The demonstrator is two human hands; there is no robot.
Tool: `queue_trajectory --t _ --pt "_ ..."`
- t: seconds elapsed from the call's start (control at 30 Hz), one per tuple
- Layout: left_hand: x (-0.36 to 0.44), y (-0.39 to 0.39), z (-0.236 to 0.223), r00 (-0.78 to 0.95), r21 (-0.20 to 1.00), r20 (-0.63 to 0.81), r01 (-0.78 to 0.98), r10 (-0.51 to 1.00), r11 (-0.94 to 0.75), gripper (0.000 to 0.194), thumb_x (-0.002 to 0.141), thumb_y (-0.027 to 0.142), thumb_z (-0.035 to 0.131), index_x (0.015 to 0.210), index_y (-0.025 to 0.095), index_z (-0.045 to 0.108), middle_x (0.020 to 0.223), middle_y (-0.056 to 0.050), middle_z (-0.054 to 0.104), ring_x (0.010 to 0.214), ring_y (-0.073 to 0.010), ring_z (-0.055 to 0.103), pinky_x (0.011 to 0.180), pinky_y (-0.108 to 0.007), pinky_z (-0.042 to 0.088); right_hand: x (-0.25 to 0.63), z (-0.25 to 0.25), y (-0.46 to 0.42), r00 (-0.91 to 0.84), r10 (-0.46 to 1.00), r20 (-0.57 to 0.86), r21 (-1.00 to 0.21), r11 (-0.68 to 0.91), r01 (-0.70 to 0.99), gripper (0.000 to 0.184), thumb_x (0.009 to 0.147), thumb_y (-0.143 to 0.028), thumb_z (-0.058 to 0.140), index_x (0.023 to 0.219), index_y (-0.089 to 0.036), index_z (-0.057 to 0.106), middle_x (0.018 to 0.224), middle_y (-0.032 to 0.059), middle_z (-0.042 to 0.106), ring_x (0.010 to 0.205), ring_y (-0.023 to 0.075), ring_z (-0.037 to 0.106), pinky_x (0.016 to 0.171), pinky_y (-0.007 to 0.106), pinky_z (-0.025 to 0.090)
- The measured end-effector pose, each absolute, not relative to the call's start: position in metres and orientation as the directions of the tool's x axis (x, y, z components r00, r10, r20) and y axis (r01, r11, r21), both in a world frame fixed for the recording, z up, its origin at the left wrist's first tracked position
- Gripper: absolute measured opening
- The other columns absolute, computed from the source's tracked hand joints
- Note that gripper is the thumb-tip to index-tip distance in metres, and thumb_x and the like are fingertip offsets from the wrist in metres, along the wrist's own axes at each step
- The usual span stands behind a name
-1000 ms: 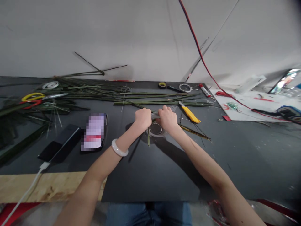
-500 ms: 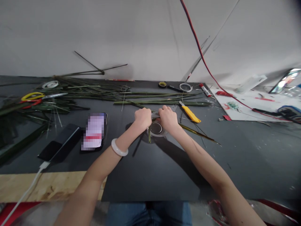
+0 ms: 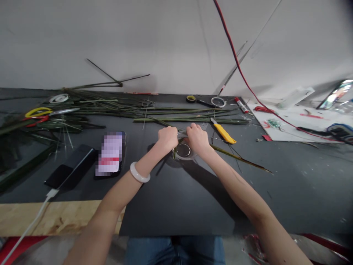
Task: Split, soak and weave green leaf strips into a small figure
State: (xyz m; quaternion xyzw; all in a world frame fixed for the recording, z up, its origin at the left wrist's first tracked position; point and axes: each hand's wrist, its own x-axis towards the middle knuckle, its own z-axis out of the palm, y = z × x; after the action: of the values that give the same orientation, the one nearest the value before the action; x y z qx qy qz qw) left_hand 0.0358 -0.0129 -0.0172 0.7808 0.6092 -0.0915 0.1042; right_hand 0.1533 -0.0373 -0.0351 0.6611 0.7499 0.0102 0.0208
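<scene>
I have both hands meeting over the clear round container, which sits on the dark tabletop. The left hand is at the container's left edge and the right hand at its right edge, knuckles up, a placing that seems meant to steady it from two sides. Fingers are curled inward on both, but the fingertips are hidden from me, so I cannot tell whether they grip the rim or something against it.

A short green strip shows below the left hand, against the container's left side. A longer dark strip runs out from behind the right forearm, to the container's right; I cannot tell whether the two join.

Beyond the container, cut stems lie side by side, probably to stay handy. The yellow utility knife rests to its far right, perhaps parked within reach. The scissors and lit phone lie to its left, outside the working spot.
</scene>
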Motion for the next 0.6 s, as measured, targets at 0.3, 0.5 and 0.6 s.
queue_trajectory --t 0.3,0.5,0.6 --pt "0.0321 -0.0120 -0.0140 0.286 0.076 -0.302 0.958 0.909 -0.277 0.033 0.071 0.019 0.063 0.103 0.012 0.069 0.099 -0.018 0.070 0.099 -0.0306 0.066 0.080 -0.035 0.054 0.1585 -0.0297 -0.0384 -0.174 0.982 -0.073 0.041 0.177 0.983 0.023 0.085 -0.010 0.051 0.106 -0.013 0.058 0.113 0.0140 0.055 0.105 0.0242 0.056 0.075 0.029 0.050" --pt "0.0328 -0.0127 -0.0133 0.282 0.071 -0.297 0.959 0.912 -0.273 0.032 0.073 0.017 0.059 0.103 0.013 0.068 0.101 -0.018 0.070 0.100 -0.0298 0.066 0.081 -0.034 0.053 0.1563 -0.0364 -0.0364 -0.149 0.989 -0.017 0.039 0.150 0.988 0.024 0.086 -0.026 0.057 0.106 -0.011 0.058 0.110 0.0144 0.056 0.106 0.0270 0.055 0.074 0.031 0.050" --pt "0.0323 -0.0141 -0.0073 0.297 0.070 -0.313 0.954 0.902 -0.290 0.030 0.073 0.015 0.057 0.100 0.013 0.069 0.099 -0.018 0.070 0.099 -0.0290 0.066 0.080 -0.032 0.053 0.1580 -0.0375 -0.0349 -0.149 0.988 -0.034 0.051 0.151 0.987 0.021 0.086 -0.018 0.055 0.106 -0.012 0.058 0.110 0.0136 0.057 0.105 0.0253 0.056 0.075 0.030 0.050"
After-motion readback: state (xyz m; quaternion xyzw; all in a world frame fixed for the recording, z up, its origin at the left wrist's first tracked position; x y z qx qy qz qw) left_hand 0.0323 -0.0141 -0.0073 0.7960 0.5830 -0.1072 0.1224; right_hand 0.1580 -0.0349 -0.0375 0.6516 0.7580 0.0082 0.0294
